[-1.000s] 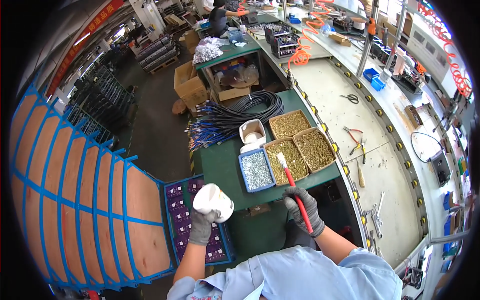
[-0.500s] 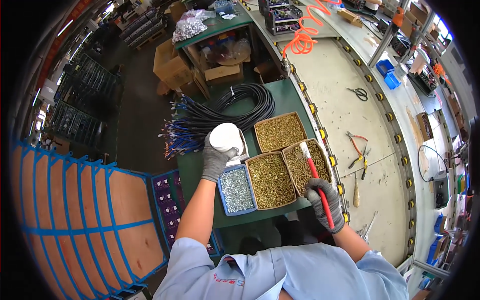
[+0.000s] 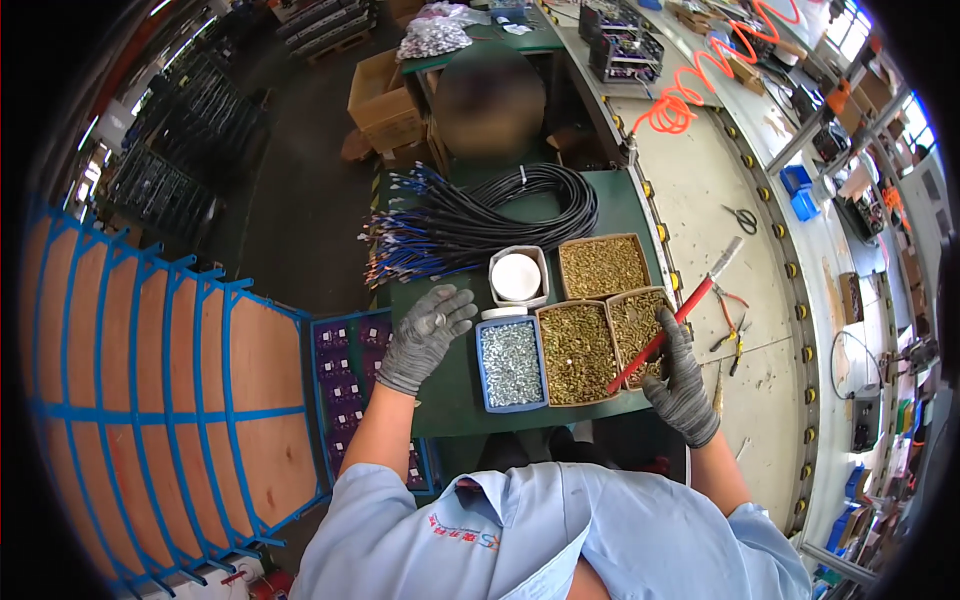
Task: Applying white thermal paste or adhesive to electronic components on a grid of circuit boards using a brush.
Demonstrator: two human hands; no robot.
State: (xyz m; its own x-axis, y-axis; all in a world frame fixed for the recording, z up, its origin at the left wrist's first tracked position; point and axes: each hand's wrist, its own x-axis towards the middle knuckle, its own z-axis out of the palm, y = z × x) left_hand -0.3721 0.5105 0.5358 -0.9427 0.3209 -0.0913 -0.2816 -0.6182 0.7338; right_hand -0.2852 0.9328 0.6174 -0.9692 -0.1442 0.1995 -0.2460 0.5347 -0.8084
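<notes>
My left hand [image 3: 428, 338], in a grey glove, hovers left of the blue bin [image 3: 541, 372] of silver screw-like parts. Its fingers are spread, and a small pale spot shows on the palm. In my gloved right hand [image 3: 684, 385] a red-handled brush [image 3: 662, 342] is gripped. The brush slants with its whitish tip up and to the right, its handle end over the brass parts. A white round tub [image 3: 516, 277] sits in a pale tray [image 3: 543, 262] behind the blue bin. Between tray and bin lies a flat white round piece [image 3: 503, 312], seemingly a lid.
Cardboard boxes of brass fittings [image 3: 577, 352] stand by the blue bin. A bundle of black cables [image 3: 500, 205] lies behind. Pliers [image 3: 740, 330] and scissors [image 3: 742, 219] rest on the bench at right. Left of the table is a blue-framed rack [image 3: 170, 410].
The left hand has let go of the white tub, now in its tray, and moved down-left with fingers spread. The brush has swung so its tip points to the upper right.
</notes>
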